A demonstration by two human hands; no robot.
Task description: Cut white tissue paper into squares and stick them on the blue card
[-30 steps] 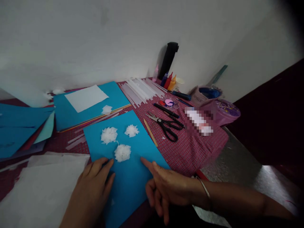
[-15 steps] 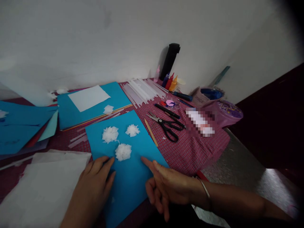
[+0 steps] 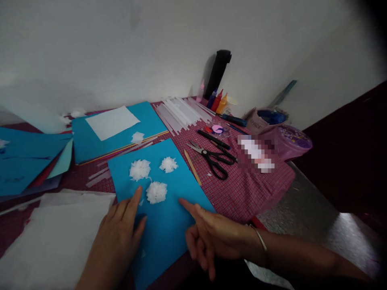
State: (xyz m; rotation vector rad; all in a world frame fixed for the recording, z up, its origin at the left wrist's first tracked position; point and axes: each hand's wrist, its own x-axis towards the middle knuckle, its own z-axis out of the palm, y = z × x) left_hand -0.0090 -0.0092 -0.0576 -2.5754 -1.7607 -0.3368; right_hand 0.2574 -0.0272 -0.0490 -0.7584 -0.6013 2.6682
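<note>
Three fluffy white paper flowers lie on a sheet of blue paper [image 3: 169, 237]: a left one [image 3: 140, 169], a smaller right one [image 3: 168, 164] and a front one [image 3: 157, 192]. My left hand [image 3: 121, 227] rests over the sheet's left side, index finger stretched out close to the left and front flowers, thumb apart, holding nothing. At the sheet's right edge is my right hand [image 3: 208, 233], turned on its side with the index finger extended over the blue and the other fingers loosely bent. Nothing shows in it.
Scissors [image 3: 211, 155], a wooden stick [image 3: 192, 167] and a black pen [image 3: 213, 139] lie to the right. White paper strips [image 3: 181, 114] and paint bottles [image 3: 217, 102] are behind. Stacked white sheets [image 3: 54, 233] lie at left; a pink tub [image 3: 292, 141] stands at the table's right edge.
My left index finger has lifted and stretched forward, toward the gap between the left and front flowers. My right hand has stayed almost where it was.
</note>
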